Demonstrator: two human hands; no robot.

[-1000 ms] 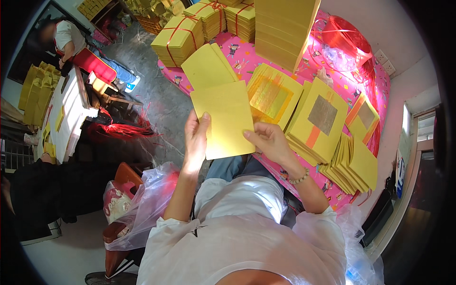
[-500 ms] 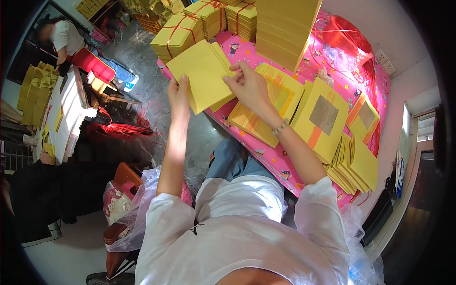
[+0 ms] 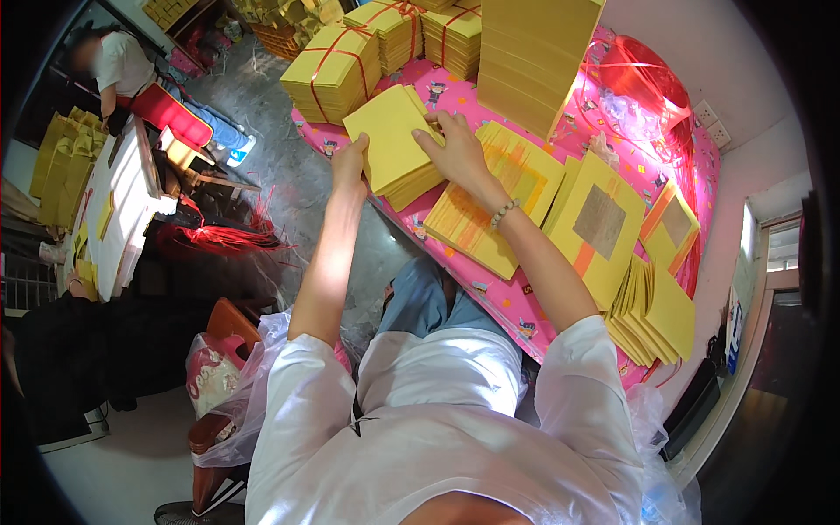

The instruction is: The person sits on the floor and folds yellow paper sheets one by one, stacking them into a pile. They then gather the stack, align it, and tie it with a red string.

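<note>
Between my hands is a stack of yellow paper sheets (image 3: 392, 133), its layered edges showing along the near side, at the front left edge of the pink table. My left hand (image 3: 351, 164) grips its left edge, thumb on top. At the right edge, my right hand (image 3: 458, 152) has its thumb over the top sheet and its fingers curled at the side. Just right of the stack lies a pile of yellow paper with orange-streaked faces (image 3: 490, 206). Beyond it is yellow paper bearing a grey-brown square (image 3: 598, 219).
Red-tied yellow paper bundles (image 3: 331, 74) and a tall yellow paper stack (image 3: 535, 66) stand on the pink cloth (image 3: 437, 80). A red plastic ribbon coil (image 3: 646, 77) lies far right. Fanned yellow sheets (image 3: 647, 311) sit nearer. Another person (image 3: 127, 66) works at a white table (image 3: 131, 206) leftward.
The stack has moved right and lower onto the table edge, and its sheets sit more evenly together. Both my hands have moved with it, still at its sides.
</note>
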